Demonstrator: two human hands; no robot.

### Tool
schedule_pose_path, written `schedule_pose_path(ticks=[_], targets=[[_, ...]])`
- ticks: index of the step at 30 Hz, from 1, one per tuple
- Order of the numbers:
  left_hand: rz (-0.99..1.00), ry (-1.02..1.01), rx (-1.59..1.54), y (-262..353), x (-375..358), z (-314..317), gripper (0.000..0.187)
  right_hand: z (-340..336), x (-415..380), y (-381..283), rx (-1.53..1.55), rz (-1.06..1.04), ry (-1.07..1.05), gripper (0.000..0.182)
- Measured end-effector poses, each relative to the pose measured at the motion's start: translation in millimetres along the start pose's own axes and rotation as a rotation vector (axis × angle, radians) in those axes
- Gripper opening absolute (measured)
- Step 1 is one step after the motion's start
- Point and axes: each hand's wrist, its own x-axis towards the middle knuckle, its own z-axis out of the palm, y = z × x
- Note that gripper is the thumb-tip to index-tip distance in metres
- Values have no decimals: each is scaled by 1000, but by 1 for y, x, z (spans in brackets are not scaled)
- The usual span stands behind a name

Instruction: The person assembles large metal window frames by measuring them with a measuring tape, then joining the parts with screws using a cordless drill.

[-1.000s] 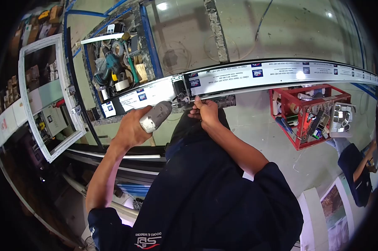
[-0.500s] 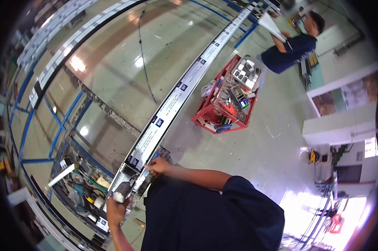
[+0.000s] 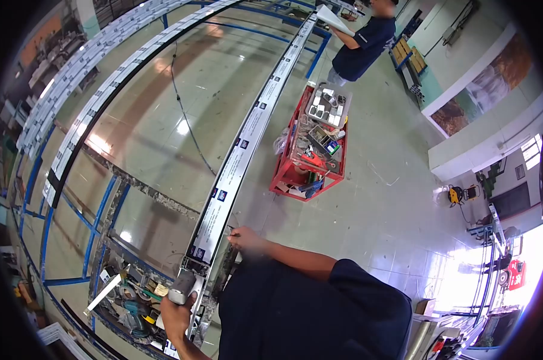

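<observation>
My left hand (image 3: 176, 318) is wrapped round what looks like a power drill (image 3: 182, 287), its grey rounded body uppermost; the grip is hidden. The drill is over the near end of a long aluminium profile (image 3: 230, 174) covered with white printed protective film. To the right of the profile, my right hand (image 3: 242, 239) is closed in a pinch, slightly blurred, and a small dark thin piece sticks out at the fingertips. It is too small to name. Below the left hand's side lie several hand tools, among them a teal power tool (image 3: 137, 319).
A red tool cart (image 3: 308, 187) carries a grey bin (image 3: 330, 103) of parts. Another person (image 3: 367, 48) stands behind it holding a white sheet. More film-covered profiles (image 3: 112, 81) lie on blue frames (image 3: 45, 240) at left. A cable (image 3: 184, 114) crosses the view.
My view has shifted, with the cart and profile now further left. My right hand has moved away from the profile's edge, to the right. The left hand still holds the drill near the profile's end.
</observation>
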Motion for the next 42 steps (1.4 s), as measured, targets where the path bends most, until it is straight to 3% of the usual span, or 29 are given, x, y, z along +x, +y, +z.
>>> schedule_pose_path(ticks=[4,5,6,9,13,15,17,19,21,22,25,27,29,30,31,32,33,34,35,39,40,42], targets=[[202,261,-330,-19,-16,-8,38,-15,4,27,10,-87,40,34],[202,108,-347,-35,-14,-23,41,-24,5,35,-13,-125,77,34],[195,143,-364,-42,-20,-22,42,-38,4,46,-43,-160,114,33],[127,194,-398,-50,-39,-6,41,-84,7,87,205,65,194,32],[222,129,-332,-30,-36,64,28,-188,27,125,347,244,406,25],[168,135,-308,18,-23,116,29,-257,57,154,255,227,574,28],[214,101,-203,59,14,166,29,-329,84,160,-123,138,908,27],[-86,21,-274,100,36,211,33,-407,113,165,-268,154,1084,25],[-110,62,-284,95,65,264,41,-480,139,158,-455,250,1200,26],[-133,81,-346,113,68,284,55,-511,146,150,-475,290,1197,26],[-159,134,-180,140,68,321,60,-572,176,139,-684,342,1178,32],[-283,53,-141,139,63,327,52,-605,199,134,-723,566,887,33],[-310,-30,-216,170,62,332,48,-623,231,161,-874,559,836,33],[-234,47,-136,178,60,335,48,-622,237,138,-935,683,763,30],[-318,-14,-35,196,62,333,46,-624,247,138,-933,701,732,31],[-276,26,-85,180,57,342,46,-623,251,136,-935,714,693,32],[-271,44,-69,190,54,344,45,-631,269,177,-963,649,765,30],[-294,44,-37,209,54,344,46,-628,269,168,-984,624,758,29],[-307,38,-9,223,58,344,46,-644,290,218,-1095,522,735,33],[-287,83,-37,215,56,350,49,-683,295,246,-1146,132,461,42],[-277,92,-51,212,55,353,49,-689,293,247,-1161,90,432,45],[-277,120,-78,210,49,353,49,-681,278,225,-1210,234,410,51]])
